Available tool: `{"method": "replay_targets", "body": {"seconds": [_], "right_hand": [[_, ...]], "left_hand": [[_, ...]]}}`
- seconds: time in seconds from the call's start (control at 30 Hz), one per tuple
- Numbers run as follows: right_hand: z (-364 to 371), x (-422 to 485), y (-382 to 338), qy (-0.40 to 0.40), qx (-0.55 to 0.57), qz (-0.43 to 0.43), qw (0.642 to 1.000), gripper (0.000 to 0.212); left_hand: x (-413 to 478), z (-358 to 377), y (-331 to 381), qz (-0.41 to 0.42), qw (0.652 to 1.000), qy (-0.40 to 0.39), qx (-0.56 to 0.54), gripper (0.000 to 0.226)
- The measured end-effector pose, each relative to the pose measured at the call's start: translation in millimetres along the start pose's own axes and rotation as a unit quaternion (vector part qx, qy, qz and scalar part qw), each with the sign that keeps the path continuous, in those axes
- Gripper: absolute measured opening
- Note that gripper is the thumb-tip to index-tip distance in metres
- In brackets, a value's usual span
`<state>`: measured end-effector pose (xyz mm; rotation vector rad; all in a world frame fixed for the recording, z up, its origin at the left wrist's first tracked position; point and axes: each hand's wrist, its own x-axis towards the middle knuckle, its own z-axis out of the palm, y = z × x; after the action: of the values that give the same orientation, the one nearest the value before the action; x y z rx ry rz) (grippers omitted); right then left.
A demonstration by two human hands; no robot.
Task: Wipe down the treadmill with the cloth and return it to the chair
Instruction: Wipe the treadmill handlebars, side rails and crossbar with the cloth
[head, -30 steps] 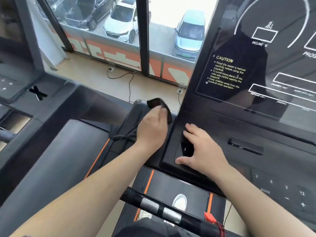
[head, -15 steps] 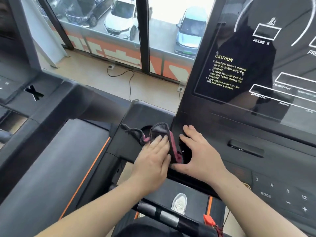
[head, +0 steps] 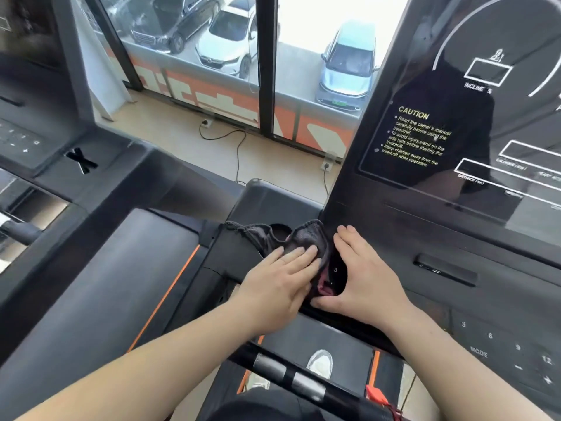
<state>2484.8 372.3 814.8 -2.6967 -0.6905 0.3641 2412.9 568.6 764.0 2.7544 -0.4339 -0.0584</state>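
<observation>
A dark cloth with pink edging (head: 303, 237) lies crumpled on the left shelf of the black treadmill console (head: 455, 235), partly over a round cup holder. My left hand (head: 282, 281) presses flat on the cloth with straight fingers. My right hand (head: 361, 278) rests beside it on the console's left button panel, fingers spread, thumb touching the cloth's lower edge. The treadmill belt (head: 321, 335) and a white shoe show below the console.
A second treadmill (head: 100, 268) stands close on the left. A black handlebar with silver sensors (head: 291, 378) crosses below my arms. Windows ahead look onto parked cars; cables and wall sockets (head: 221, 138) lie on the floor. No chair is visible.
My left hand came down from the raised far corner toward me and now presses the cloth flat on the shelf. My right hand stayed on the console panel.
</observation>
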Motion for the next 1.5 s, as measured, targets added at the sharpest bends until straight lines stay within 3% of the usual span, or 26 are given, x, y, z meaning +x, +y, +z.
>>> {"method": "replay_targets", "body": {"seconds": [0.17, 0.27, 0.5, 0.73, 0.87, 1.0, 1.03, 1.13, 1.17, 1.37, 1.5], "right_hand": [[-12, 3, -13, 0.018, -0.005, -0.016, 1.000, 0.113], [-8, 7, -17, 0.006, -0.014, -0.022, 1.000, 0.105], [1, 9, -32, 0.008, -0.045, -0.002, 0.999, 0.104], [-4, 12, -42, -0.019, -0.082, 0.014, 0.996, 0.100], [-10, 24, -63, -0.037, -0.078, 0.023, 0.996, 0.091], [-2, 34, -80, -0.024, -0.056, 0.020, 0.998, 0.094], [1, 34, -84, -0.026, -0.057, 0.013, 0.998, 0.092], [12, 39, -96, -0.031, -0.075, -0.012, 0.997, 0.083], [14, 40, -99, -0.032, -0.082, -0.015, 0.996, 0.081], [11, 37, -90, -0.052, -0.115, -0.005, 0.992, 0.111], [5, 27, -86, -0.053, -0.118, 0.000, 0.992, 0.111]], "left_hand": [[39, -24, -47, -0.067, 0.990, -0.017, 0.127, 0.064], [68, -29, -54, -0.135, 0.985, -0.022, 0.103, 0.061], [115, -28, -59, -0.163, 0.982, -0.035, 0.090, 0.058], [41, -9, -49, -0.015, 0.993, 0.105, 0.050, 0.040], [24, -51, -43, -0.113, 0.991, 0.065, 0.022, 0.034], [7, -70, -59, -0.163, 0.967, 0.175, 0.089, 0.042], [1, -62, -62, -0.148, 0.971, 0.160, 0.102, 0.044], [-18, -28, -60, -0.134, 0.984, -0.010, 0.116, 0.052], [-22, -20, -58, -0.141, 0.983, -0.030, 0.117, 0.054], [-30, -12, -59, -0.098, 0.982, -0.059, 0.147, 0.063], [4, -35, -64, -0.194, 0.971, -0.069, 0.122, 0.069]]}}
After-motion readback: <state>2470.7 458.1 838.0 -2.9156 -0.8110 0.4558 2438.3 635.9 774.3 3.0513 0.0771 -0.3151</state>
